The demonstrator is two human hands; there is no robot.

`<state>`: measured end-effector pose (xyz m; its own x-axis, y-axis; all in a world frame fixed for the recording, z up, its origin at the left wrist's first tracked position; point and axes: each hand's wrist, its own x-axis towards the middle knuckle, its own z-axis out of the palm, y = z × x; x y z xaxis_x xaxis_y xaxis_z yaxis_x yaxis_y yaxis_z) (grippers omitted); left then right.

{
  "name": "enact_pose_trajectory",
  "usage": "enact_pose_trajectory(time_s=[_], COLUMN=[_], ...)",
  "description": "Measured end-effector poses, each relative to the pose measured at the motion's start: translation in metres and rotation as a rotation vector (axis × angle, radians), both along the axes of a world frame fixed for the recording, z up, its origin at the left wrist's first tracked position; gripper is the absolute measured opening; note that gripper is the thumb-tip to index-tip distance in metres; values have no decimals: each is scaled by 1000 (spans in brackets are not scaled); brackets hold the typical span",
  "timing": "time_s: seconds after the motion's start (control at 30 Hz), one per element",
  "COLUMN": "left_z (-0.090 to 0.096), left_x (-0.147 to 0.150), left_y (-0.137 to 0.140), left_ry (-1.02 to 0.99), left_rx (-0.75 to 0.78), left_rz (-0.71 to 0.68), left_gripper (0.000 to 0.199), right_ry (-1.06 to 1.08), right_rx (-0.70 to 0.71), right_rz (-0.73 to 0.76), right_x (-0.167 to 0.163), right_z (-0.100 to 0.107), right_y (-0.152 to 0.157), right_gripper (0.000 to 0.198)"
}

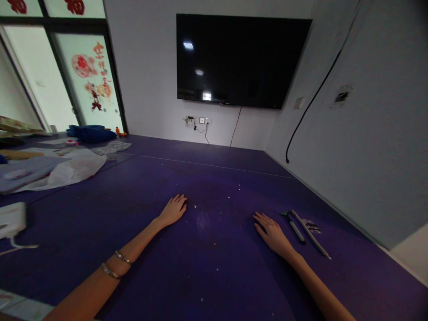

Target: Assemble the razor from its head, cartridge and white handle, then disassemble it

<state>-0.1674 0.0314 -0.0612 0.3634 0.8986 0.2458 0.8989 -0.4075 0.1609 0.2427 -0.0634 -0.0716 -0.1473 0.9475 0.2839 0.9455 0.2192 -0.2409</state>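
My left hand (173, 210) lies flat on the purple tabletop (207, 249), fingers stretched forward and holding nothing. Two bracelets (117, 265) circle that forearm. To the right, my right hand (271, 229) rests palm down on the same surface, its fingers extended and its grasp empty. Just beyond it on the right lies a razor-like tool (297, 232) with a dark head and a grey handle. Beside the tool is a long, thin, pencil-like stick (310, 235) with a pointed near end. Neither hand touches them.
White sheeting (78, 169) and grey cloth lie at the left, with a dark blue cloth bundle (90, 133) behind. A white device (13, 220) with a cord sits at the left edge. Ahead, a television (240, 60) hangs on the wall. A black cable (314, 96) dangles at right.
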Motion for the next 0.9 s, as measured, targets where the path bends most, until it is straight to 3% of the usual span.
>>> enact_pose_trajectory(time_s=[0.2,0.27,0.33,0.43,0.5,0.7,0.9], left_z=[-5,-7,-8,-9,-8,-5,-4], left_x=[-2,-2,-3,-4,-4,-4,-4], left_y=[3,5,6,7,7,6,6], left_ry=[-11,-15,-23,-27,-23,-18,-19], left_rx=[29,37,42,44,40,43,40], left_rz=[-2,-4,-5,-9,-11,-7,-3], left_gripper=[45,45,45,45,46,45,46], right_ry=[123,148,130,63,38,14,13], right_rx=[72,131,149,16,-50,-147,-126], right_rz=[28,-73,-267,-496,-561,-582,-541], right_x=[8,22,42,76,92,106,100], right_z=[9,22,37,50,49,30,31], right_y=[3,1,-4,-14,-21,-30,-33], right_gripper=[45,39,34,31,30,23,22])
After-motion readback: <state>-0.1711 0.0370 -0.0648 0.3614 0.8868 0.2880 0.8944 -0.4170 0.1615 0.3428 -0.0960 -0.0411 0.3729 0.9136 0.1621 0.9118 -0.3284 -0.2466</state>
